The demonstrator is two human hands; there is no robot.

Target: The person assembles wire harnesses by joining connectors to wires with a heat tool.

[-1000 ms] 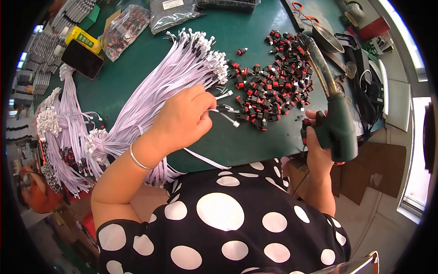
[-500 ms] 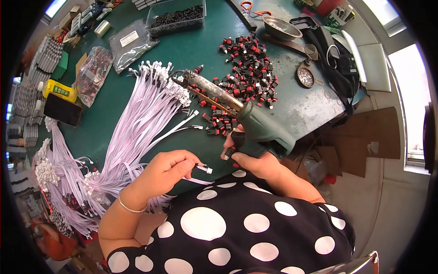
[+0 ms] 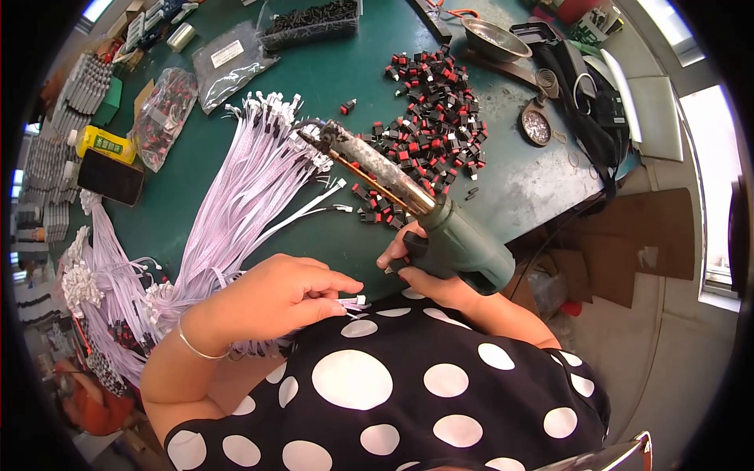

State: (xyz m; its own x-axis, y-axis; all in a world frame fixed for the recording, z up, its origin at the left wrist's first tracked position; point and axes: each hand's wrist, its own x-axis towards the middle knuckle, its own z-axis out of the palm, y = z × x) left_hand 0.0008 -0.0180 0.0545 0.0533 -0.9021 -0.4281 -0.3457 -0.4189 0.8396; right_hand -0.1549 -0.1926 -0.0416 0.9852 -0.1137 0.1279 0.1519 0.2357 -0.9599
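My left hand (image 3: 294, 294) is closed, thumb and fingers pinching thin wires that end in a small white connector (image 3: 360, 301) in front of my body. My right hand (image 3: 424, 271) wraps round the grip of a green soldering gun (image 3: 471, 243) with a scorched metal barrel; the palm is hidden under the tool. Its dark tip points up left, over the ends of a large bundle of white wire leads (image 3: 236, 188). A small black part (image 3: 397, 266) shows at my right thumb and fingers; its kind is unclear. Beyond the barrel lies a pile of black and red rocker switches (image 3: 432, 118).
A clear bin of black parts (image 3: 310, 30) stands at the back, beside a grey plastic bag (image 3: 230, 64). At left lie bagged parts (image 3: 165, 118), a yellow bottle (image 3: 104, 146), a phone (image 3: 110, 176) and more leads (image 3: 82, 282). Metal bowl (image 3: 496, 39) and black straps (image 3: 585, 102) are at right.
The soldering gun's rear end has dropped nearer to me, so its barrel slants more steeply. My left fingers have straightened somewhat over the wires, and the connector has shifted slightly.
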